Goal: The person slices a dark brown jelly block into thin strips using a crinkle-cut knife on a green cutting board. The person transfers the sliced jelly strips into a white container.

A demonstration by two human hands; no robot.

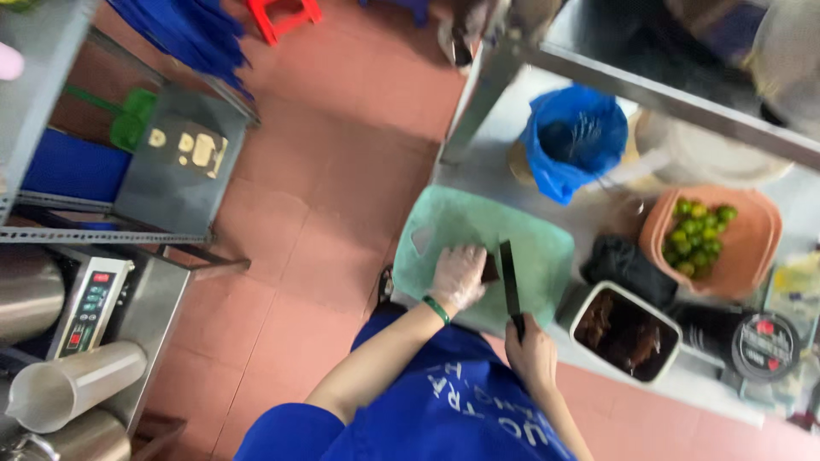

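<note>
A small dark piece of food lies on the green cutting board, near the board's middle, and the left hand, in a thin clear glove, presses down on it with fingers curled over its near side. The right hand is bare and its grip is closed around the handle of a dark-bladed knife, whose blade stands just beside the food and the gloved fingers.

The board sits at the edge of the steel table, its rounded end with the handle hole reaching almost to the table's corner. Bare board shows on both sides of the blade, more toward the handle hole. Beyond that edge the red tiled floor lies open, wide between the table and a grey metal shelf rack.

Just beside the board, a white rectangular tub holds dark brown pieces. Touching its far side lies a crumpled black bag. Further along, an orange basket is partly filled with small green limes. A blue plastic bag stands open near the board's far edge; what is in it is too dim to tell. A round black lidded tin rests near the tub.

Across the floor, a clear plastic pitcher lies on its side beside a steel machine with a control panel.
</note>
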